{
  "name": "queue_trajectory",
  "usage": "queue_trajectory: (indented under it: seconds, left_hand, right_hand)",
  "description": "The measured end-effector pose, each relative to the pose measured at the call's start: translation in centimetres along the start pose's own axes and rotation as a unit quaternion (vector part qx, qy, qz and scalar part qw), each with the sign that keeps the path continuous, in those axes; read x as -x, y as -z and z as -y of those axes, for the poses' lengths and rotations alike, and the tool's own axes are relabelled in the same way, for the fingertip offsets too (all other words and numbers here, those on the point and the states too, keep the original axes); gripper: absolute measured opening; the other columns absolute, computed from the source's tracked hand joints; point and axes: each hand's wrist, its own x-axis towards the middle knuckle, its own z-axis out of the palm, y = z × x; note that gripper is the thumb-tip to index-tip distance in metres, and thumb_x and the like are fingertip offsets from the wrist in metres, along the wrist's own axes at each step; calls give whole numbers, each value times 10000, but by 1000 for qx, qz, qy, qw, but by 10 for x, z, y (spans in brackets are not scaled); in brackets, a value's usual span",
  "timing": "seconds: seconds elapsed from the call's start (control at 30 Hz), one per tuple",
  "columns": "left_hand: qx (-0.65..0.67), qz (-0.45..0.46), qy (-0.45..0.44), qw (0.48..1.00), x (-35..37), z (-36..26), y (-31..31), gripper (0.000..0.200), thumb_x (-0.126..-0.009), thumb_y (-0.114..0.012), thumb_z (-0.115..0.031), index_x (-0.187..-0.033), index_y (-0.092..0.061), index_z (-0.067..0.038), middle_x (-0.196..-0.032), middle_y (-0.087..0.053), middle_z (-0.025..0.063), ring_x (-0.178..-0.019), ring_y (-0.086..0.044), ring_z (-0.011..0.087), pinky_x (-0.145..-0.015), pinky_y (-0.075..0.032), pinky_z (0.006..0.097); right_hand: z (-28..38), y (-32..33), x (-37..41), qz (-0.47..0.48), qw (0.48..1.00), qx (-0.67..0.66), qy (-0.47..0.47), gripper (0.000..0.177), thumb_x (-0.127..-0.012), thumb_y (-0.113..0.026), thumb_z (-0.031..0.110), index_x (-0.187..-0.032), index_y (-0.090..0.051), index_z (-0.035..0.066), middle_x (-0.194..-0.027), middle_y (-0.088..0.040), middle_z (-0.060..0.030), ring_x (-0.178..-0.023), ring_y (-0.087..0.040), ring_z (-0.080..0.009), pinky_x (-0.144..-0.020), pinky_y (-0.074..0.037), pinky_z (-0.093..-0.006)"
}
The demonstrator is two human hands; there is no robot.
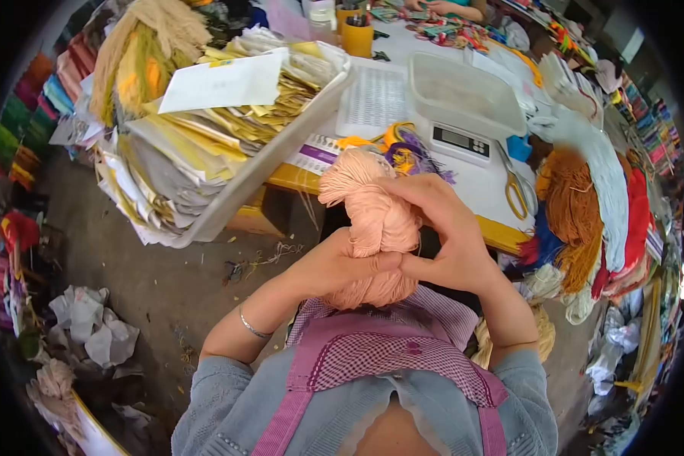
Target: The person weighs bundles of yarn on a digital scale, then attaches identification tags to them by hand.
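In the head view, the left hand (pixel 342 266) and right hand (pixel 456 239) wrap a thick, twisted, peach-coloured yarn skein (pixel 378 216) between them, before the purple checked cloth apron (pixel 403 361). Yellow-handled metal scissors (pixel 517 196) lie near the white digital scale (pixel 461 144).

Your left hand (pixel 342 266) and right hand (pixel 452 235) grip a peach skein (pixel 380 216), thumb tips close together across its lower part. On the table (pixel 475 194) ahead of you: digital scale (pixel 461 142), clear tub (pixel 467 91) just behind its display, scissors (pixel 516 194) right; paper-filled tray (pixel 281 146) at your left
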Motion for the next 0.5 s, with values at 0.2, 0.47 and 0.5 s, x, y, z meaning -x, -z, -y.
queue_trajectory:
  seconds: [0.2,0.47,0.5]
  left_hand:
    - [-219,-58,34,973,37,-27,38,288,-886,-655,-182,-1094,-602,11,-945,-658,44,-893,-568,82,-806,-480,269]
    - [-210,-49,103,971,94,-41,85,299,-828,-657,-82,-1102,-610,28,-958,-653,15,-887,-562,68,-808,-471,250]
    - [-183,-104,122,970,101,-47,88,316,-812,-660,-65,-1110,-608,27,-972,-649,16,-894,-560,67,-814,-468,248]
  right_hand:
    - [-19,-40,-4,-120,987,83,60,633,-607,-712,32,-1222,-564,37,-1056,-553,-135,-938,-560,-284,-791,-479,-347]
    - [-36,-37,15,-223,968,-78,-89,296,-696,-604,-31,-987,-596,16,-885,-588,-48,-796,-559,-108,-673,-465,-250]
    - [-36,-24,17,-251,950,-132,-129,272,-720,-551,-47,-982,-589,18,-888,-581,-36,-801,-535,-76,-676,-449,-225]
